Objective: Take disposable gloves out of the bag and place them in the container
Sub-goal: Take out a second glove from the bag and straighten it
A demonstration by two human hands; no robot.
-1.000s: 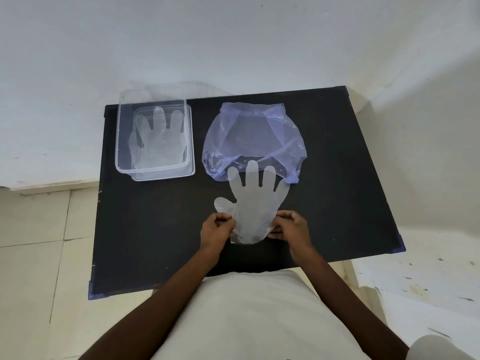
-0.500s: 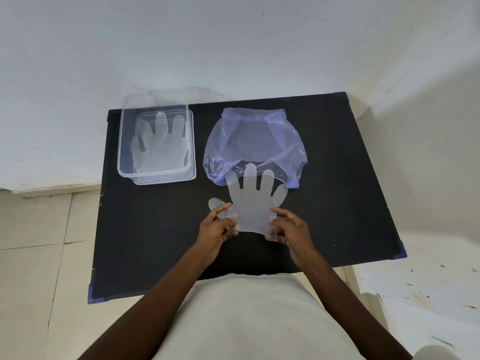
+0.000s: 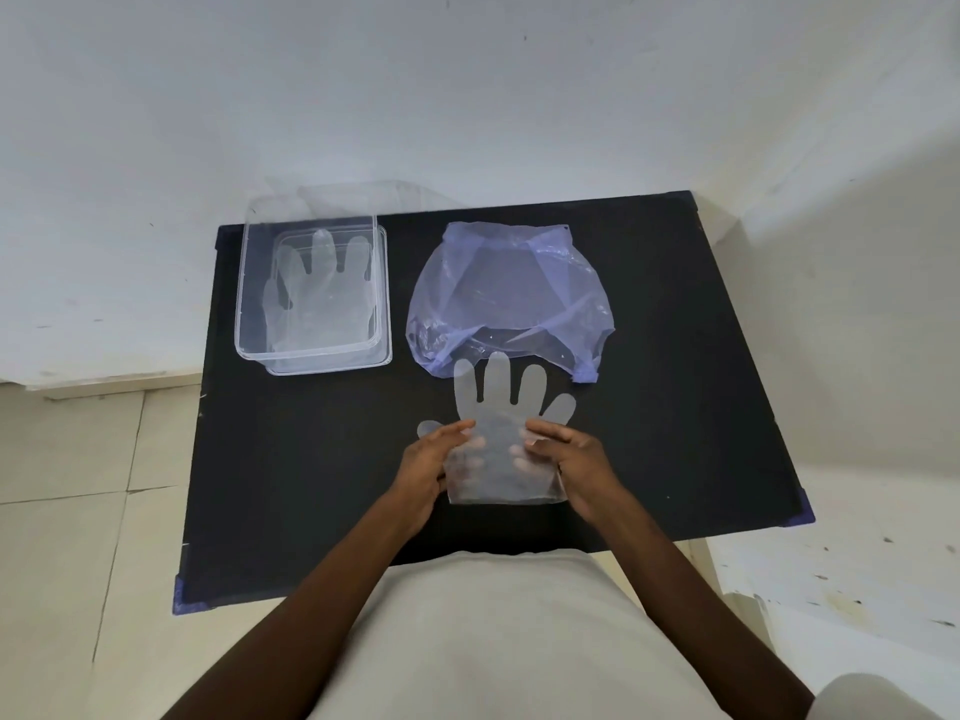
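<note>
At ten o'clock on the black table (image 3: pixel 675 407) sits the clear container (image 3: pixel 249 283), open-topped, with translucent gloves in the container (image 3: pixel 322 298) lying flat, their fingers pointing toward twelve. How many are stacked there I cannot tell; the plastic layers blur into one pale shape. Just right of it, at about one o'clock, lies the blue bag (image 3: pixel 506 288), slumped and crinkled, its mouth facing me; whether anything remains inside is hard to make out through the film.

At the centre, toward six o'clock from the bag, I hold one glove (image 3: pixel 501 407) by its cuff end. My left hand (image 3: pixel 428 467) grips the left edge, thumb on top and fingers curled beneath, and my right hand (image 3: pixel 574 459) does the same on the right edge. Both sets of fingers are partly closed, pinching the film, and show dimly through it. The glove's fingertips point to twelve and just overlap the bag's near rim.

Compared with half a second ago, the glove's cuff is spread flatter and wider between my hands, and my fingers lie further under it. A second ago I pinched it tighter, with the cuff bunched.

My forearms run off the bottom edge, and my shirt (image 3: pixel 498 641) hides the table's near edge.
</note>
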